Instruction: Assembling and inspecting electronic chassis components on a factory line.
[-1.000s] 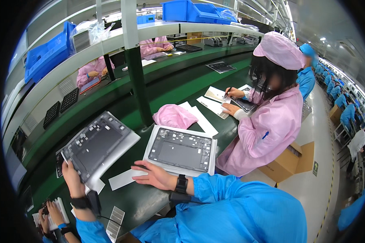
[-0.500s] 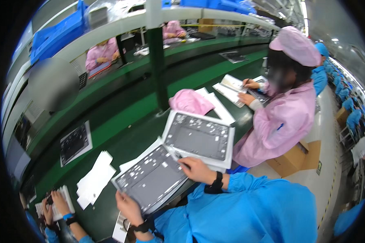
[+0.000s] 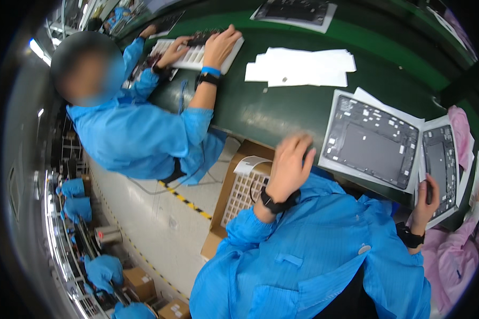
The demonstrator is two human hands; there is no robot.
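My left hand (image 3: 288, 167) hovers off the bench edge, over an open carton. Its fingertips blur with motion, but thumb and fingers look apart; a small dark patch between them is unclear. My right hand (image 3: 427, 204) is closed around a slim black-handled tool (image 3: 429, 192), above a dark panel (image 3: 446, 159) on the right. Left of that panel lies a tablet-like dark housing (image 3: 375, 141), dotted with small white pieces, resting on white sheets and touching neither hand. A black band circles each of my wrists.
White paper sheets (image 3: 308, 67) lie on the green bench (image 3: 298, 114), with another dark panel (image 3: 292, 11) beyond. A co-worker (image 3: 143, 130) in blue handles a white tray (image 3: 189, 56) at left. Below the bench edge, the carton (image 3: 214, 234) holds a gridded tray (image 3: 245, 194). Pink sleeves (image 3: 463, 234) show at right.
My view has swung left. My left hand has let go of the housing's edge and lifted away toward the carton. My right hand still holds the tool, now over the right-hand panel.
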